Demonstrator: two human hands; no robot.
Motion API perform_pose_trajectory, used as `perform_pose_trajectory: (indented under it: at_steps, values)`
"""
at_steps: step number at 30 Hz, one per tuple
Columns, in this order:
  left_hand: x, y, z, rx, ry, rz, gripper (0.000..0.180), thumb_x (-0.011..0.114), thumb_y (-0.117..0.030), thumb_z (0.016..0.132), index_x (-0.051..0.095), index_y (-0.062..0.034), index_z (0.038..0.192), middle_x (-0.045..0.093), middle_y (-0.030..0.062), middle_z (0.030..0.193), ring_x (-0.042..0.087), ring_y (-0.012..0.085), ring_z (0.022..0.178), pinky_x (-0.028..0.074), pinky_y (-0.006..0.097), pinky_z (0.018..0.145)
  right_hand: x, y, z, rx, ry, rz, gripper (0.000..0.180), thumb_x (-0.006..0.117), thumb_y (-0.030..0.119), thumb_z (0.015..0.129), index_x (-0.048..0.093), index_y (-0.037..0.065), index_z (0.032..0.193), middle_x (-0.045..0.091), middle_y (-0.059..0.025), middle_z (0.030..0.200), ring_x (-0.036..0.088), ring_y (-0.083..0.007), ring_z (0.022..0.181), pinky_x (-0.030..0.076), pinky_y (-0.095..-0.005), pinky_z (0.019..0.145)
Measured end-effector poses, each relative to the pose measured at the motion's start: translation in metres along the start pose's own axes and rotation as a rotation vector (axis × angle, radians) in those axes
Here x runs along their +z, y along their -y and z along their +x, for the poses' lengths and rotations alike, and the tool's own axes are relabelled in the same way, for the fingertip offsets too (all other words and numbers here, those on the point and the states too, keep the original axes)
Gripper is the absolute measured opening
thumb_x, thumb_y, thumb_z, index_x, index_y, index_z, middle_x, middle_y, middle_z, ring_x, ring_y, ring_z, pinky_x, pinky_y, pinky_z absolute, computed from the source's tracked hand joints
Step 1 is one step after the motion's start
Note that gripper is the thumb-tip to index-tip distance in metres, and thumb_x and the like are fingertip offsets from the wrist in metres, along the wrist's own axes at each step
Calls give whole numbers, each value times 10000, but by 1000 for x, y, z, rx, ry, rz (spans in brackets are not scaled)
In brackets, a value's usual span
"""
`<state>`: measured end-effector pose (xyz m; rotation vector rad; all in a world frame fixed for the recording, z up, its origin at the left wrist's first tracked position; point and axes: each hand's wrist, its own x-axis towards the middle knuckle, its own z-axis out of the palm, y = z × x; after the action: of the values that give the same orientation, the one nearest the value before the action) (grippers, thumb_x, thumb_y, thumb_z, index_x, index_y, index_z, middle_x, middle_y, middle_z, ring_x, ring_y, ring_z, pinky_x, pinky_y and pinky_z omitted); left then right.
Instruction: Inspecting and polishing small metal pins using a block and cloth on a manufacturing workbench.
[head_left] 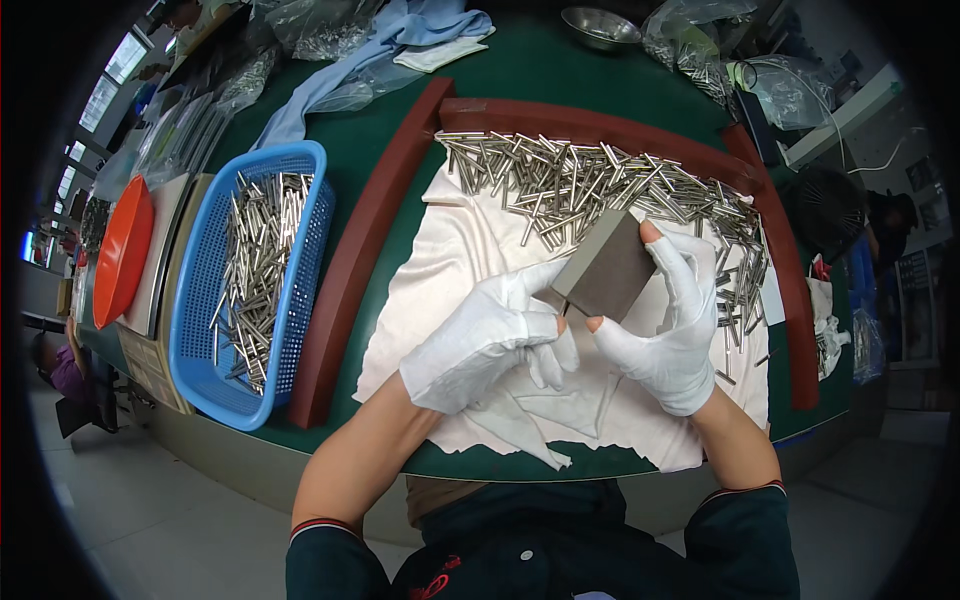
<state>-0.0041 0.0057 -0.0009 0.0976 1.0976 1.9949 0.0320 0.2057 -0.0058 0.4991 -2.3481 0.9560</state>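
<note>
Gloved, both hands meet over the white cloth: the right hand pinches a grey block between thumb and forefinger while the left hand curls shut beside it, seemingly rubbing a thin pin, with loose metal pins heaped at twelve o'clock.

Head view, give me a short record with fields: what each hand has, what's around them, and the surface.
left hand: white-gloved left hand, pinching a thin metal pin against the block
right hand: white-gloved right hand, holding a grey block by its edges
pin heap: loose metal pins piled beyond the hands
cloth: white cloth under hands and heap
frame: red-brown border around the cloth
basket: blue basket with more pins, to the left
surface: green table
other: orange lid, metal bowl
</note>
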Motion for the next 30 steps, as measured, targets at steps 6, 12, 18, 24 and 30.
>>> perform_pose_trajectory:
  at_steps: [6,12,18,24,30]
  values:
    - [1,-5,-2,52,14,-52,434,619,-94,835,473,64,1212,620,129,673,592,167,507,474,247,450,-1,-2,-2,-11,-17,21,835,822,143,557,453,-1,1292,473,-134,1103,501,-261,988,448,-348,828]
    - [5,-3,-2,-17,-16,41,654,609,-91,828,289,73,1374,619,142,675,605,181,515,478,245,448,0,1,3,-17,-29,22,835,820,137,556,453,-3,1292,469,-137,1108,496,-256,986,444,-344,832]
    - [8,4,1,-71,-39,186,515,521,-55,849,374,87,1321,634,138,721,595,147,533,474,222,498,5,3,6,-25,-41,31,829,817,143,559,453,-8,1289,464,-140,1114,495,-257,982,445,-347,831]
    - [4,10,3,17,-38,67,458,533,-57,839,424,55,1269,634,134,723,594,144,532,473,234,498,3,0,0,11,-31,-3,812,813,129,559,459,-2,1278,461,-134,1097,490,-258,993,455,-346,818]
    - [5,-1,-2,35,-36,112,490,532,-59,820,434,46,1289,631,131,708,595,149,532,463,225,493,-1,-5,-2,-10,-6,16,815,805,114,559,457,5,1288,461,-134,1102,486,-255,995,453,-343,812]
